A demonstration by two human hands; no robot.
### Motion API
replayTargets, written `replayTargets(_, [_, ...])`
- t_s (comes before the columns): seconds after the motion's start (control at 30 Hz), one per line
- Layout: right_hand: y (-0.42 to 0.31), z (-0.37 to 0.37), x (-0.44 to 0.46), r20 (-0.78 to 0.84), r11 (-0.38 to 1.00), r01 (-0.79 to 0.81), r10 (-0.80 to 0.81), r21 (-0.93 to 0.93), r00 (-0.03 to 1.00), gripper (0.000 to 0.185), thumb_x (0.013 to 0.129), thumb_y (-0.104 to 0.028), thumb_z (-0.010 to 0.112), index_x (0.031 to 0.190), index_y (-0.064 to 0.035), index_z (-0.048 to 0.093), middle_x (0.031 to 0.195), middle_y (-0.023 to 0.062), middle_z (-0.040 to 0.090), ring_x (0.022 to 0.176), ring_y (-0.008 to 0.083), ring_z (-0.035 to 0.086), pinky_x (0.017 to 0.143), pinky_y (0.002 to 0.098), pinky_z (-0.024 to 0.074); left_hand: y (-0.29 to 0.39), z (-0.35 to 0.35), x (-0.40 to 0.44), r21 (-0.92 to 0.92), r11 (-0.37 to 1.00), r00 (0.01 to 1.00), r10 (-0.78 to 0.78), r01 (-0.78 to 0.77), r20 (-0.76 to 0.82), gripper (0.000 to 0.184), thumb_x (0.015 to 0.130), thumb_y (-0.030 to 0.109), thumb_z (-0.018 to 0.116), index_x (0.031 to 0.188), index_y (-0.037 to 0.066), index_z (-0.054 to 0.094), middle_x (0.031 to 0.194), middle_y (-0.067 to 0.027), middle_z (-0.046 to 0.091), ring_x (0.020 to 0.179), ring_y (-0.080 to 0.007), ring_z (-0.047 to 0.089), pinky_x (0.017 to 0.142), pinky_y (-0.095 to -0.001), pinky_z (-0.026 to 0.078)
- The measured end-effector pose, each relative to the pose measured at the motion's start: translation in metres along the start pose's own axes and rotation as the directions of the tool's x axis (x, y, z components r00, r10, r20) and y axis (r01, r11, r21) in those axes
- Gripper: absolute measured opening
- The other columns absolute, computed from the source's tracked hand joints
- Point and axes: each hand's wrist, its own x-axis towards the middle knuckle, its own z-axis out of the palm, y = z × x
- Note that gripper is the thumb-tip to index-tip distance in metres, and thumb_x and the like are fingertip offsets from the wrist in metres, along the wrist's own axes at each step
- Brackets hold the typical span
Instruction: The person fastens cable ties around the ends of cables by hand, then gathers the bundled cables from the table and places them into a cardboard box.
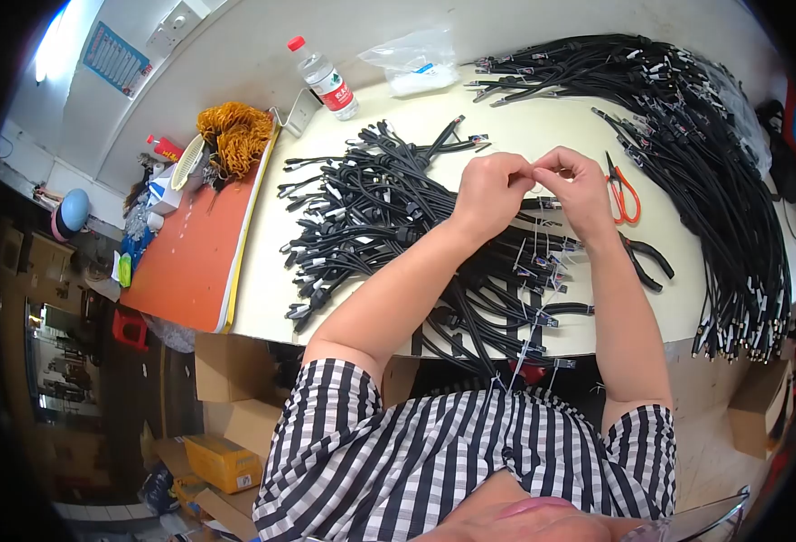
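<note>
My left hand (491,191) and my right hand (579,191) meet above the cables, fingertips pinched together. A thin string (537,190) shows faintly as a small loop just under the fingertips; its ends are hidden. Beneath my hands and forearms lies a large pile of black cables (398,203) with metal plugs. White ties or strings (535,334) hang among the cable ends near the table's front edge. To the right of my right hand are orange-handled scissors (628,203), and black-handled pliers (648,262) rest beside my right forearm.
More black cables (714,208) curve along the table's right side. At the back stand a water bottle (326,81) and a clear plastic bag (416,68). An orange board (186,253) at left carries a bundle of orange-brown strands (234,135). Cardboard boxes (233,366) sit below the table.
</note>
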Motion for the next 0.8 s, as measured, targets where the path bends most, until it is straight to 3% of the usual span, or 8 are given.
replayTargets(0.1, [0.015, -0.006, 0.004, 0.01, 0.994, -0.045, 0.044, 0.098, 0.999, 0.008, 0.084, -0.008, 0.068, 0.089, -0.0023, 0.067, 0.082, -0.0013, 0.065, 0.076, 0.0051, 0.054, 0.072, 0.02, 0.0411, -0.001, -0.03, 0.016, -0.073, 0.991, 0.993, -0.114, 0.113, -0.014, 0.016, 0.082, 0.007, 0.068, 0.097, 0.002, 0.07, 0.085, -0.0095, 0.07, 0.073, -0.0122, 0.063, 0.068, -0.0274, 0.05])
replayTargets(0.17, [0.016, -0.007, 0.006, -0.168, 0.973, 0.043, -0.005, 0.225, 0.986, 0.008, 0.084, -0.007, 0.069, 0.089, -0.0023, 0.067, 0.081, -0.0011, 0.064, 0.077, 0.0056, 0.054, 0.074, 0.0203, 0.0413, -0.014, -0.067, 0.037, -0.27, 0.948, 0.954, -0.224, 0.166, -0.201, 0.02, 0.083, 0.011, 0.067, 0.1, 0.001, 0.07, 0.085, -0.0071, 0.07, 0.077, -0.0113, 0.063, 0.071, -0.0262, 0.049])
replayTargets(0.27, [0.02, -0.011, 0.01, -0.209, 0.96, 0.038, 0.021, 0.277, 0.978, 0.008, 0.084, -0.007, 0.07, 0.09, -0.0025, 0.068, 0.082, -0.0007, 0.065, 0.077, 0.0059, 0.055, 0.076, 0.0205, 0.0416, -0.034, -0.106, 0.055, -0.217, 0.959, 0.936, -0.237, 0.183, -0.26, 0.021, 0.083, 0.012, 0.066, 0.1, 0.0, 0.071, 0.084, -0.0056, 0.07, 0.077, -0.0116, 0.063, 0.069, -0.0258, 0.049])
replayTargets(0.37, [0.022, -0.009, 0.01, -0.21, 0.945, 0.023, 0.049, 0.327, 0.976, 0.008, 0.084, -0.007, 0.07, 0.091, -0.0025, 0.068, 0.082, -0.0006, 0.065, 0.077, 0.0058, 0.055, 0.075, 0.0203, 0.0417, -0.075, -0.106, 0.067, 0.188, 0.879, 0.899, -0.427, 0.438, -0.095, 0.027, 0.082, 0.02, 0.067, 0.101, 0.002, 0.071, 0.083, -0.0075, 0.07, 0.074, -0.0127, 0.063, 0.067, -0.0285, 0.05])
replayTargets(0.43, [0.022, -0.008, 0.012, -0.204, 0.934, 0.028, 0.049, 0.356, 0.978, 0.008, 0.084, -0.006, 0.07, 0.091, -0.0025, 0.068, 0.082, -0.0005, 0.065, 0.077, 0.0058, 0.055, 0.075, 0.0201, 0.0416, -0.094, -0.086, 0.075, 0.416, 0.805, 0.899, -0.429, 0.423, -0.083, 0.031, 0.081, 0.025, 0.068, 0.101, 0.003, 0.071, 0.085, -0.0125, 0.07, 0.076, -0.0213, 0.066, 0.071, -0.034, 0.052])
replayTargets(0.57, [0.025, -0.008, 0.01, -0.179, 0.932, 0.032, 0.036, 0.36, 0.983, 0.007, 0.083, -0.006, 0.07, 0.089, -0.0028, 0.068, 0.08, -0.0019, 0.064, 0.075, 0.005, 0.053, 0.072, 0.0196, 0.0409, -0.117, -0.047, 0.082, 0.535, 0.735, 0.902, -0.407, 0.417, -0.143, 0.028, 0.079, 0.03, 0.068, 0.095, 0.007, 0.073, 0.098, -0.0163, 0.07, 0.095, -0.0319, 0.066, 0.086, -0.0411, 0.05])
replayTargets(0.7, [0.024, -0.009, 0.01, -0.176, 0.932, 0.028, 0.038, 0.362, 0.984, 0.006, 0.083, -0.007, 0.07, 0.088, -0.004, 0.068, 0.077, -0.004, 0.062, 0.07, 0.0027, 0.049, 0.066, 0.0186, 0.0377, -0.116, -0.043, 0.079, 0.433, 0.799, 0.908, -0.391, 0.416, -0.151, 0.028, 0.076, 0.017, 0.071, 0.098, 0.0, 0.069, 0.091, -0.0157, 0.07, 0.087, -0.0278, 0.067, 0.08, -0.0371, 0.052])
replayTargets(0.8, [0.021, -0.009, 0.011, -0.193, 0.928, 0.038, 0.036, 0.37, 0.98, 0.007, 0.083, -0.009, 0.07, 0.088, -0.0045, 0.068, 0.075, -0.0047, 0.061, 0.066, 0.0022, 0.048, 0.062, 0.0186, 0.0365, -0.088, -0.053, 0.072, -0.3, 0.871, 0.919, -0.389, 0.389, 0.062, 0.018, 0.078, -0.002, 0.069, 0.094, -0.006, 0.064, 0.084, -0.0109, 0.069, 0.074, -0.0131, 0.064, 0.067, -0.0256, 0.052])
